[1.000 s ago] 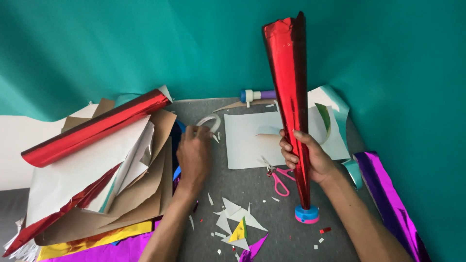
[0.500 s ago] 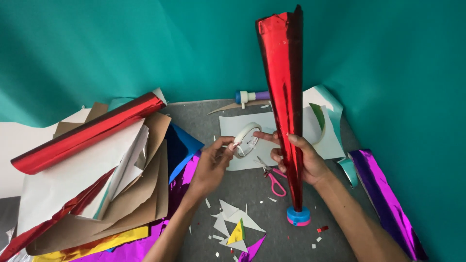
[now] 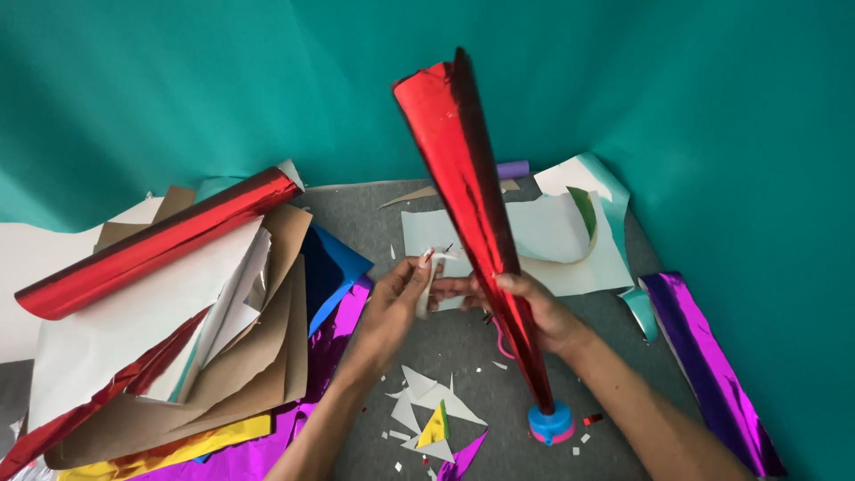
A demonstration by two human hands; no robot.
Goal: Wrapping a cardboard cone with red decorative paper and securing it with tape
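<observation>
1. The right hand (image 3: 534,312) clasps the red foil cone (image 3: 476,223) mid-length, upright, its tip on a blue cap (image 3: 552,424), steadying it.
2. The left hand (image 3: 396,303) pinches what looks like a tape roll (image 3: 427,283) just beside the cone's seam.

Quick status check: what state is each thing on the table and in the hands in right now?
Red foil cone: upright, gripped by right hand.
Tape roll: held in left hand fingers.
Red foil roll: rolled, lying on paper pile.
Blue cap: at cone's tip.
Paper scraps: scattered.
</observation>
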